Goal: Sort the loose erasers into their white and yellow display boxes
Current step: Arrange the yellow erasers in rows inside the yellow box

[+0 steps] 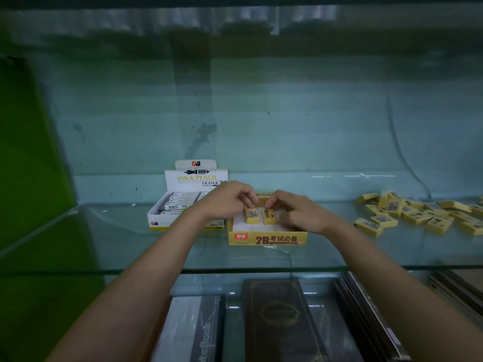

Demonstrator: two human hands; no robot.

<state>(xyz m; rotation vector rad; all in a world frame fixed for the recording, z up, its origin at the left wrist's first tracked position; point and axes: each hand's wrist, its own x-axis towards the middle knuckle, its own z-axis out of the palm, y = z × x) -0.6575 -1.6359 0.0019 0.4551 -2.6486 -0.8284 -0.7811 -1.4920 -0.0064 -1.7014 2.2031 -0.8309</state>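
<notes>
At the far left of the frame a green panel (28,178) stood beside the glass shelf (104,246), and left of centre we had the white display box (180,205), its "INK & PENCIL ERASER" header card upright and rows of white-sleeved erasers lying inside. At centre sat the yellow display box (266,237), touching or just beside the white one, with its pale floor mostly bare. Over it our left hand (230,198) had its fingers curled down onto the far end of a yellow eraser (252,215), and our right hand (300,214) pinched the far end of the second yellow eraser (269,216) lying right alongside; both hands were narrow and holding, each on its own piece. We judged these erasers light, slightly rubbery and grippy under their paper sleeves, not fragile, so a fingertip pinch across the short sides or ends seemed enough, and they ought to slide flush against each other without slipping. At the right of the frame the loose pile of yellow erasers (413,214) lay scattered on the shelf, well apart from the box, so most of the sorting seemed left to do. Along the bottom, under the glass, we could see dark notebooks (277,317).
</notes>
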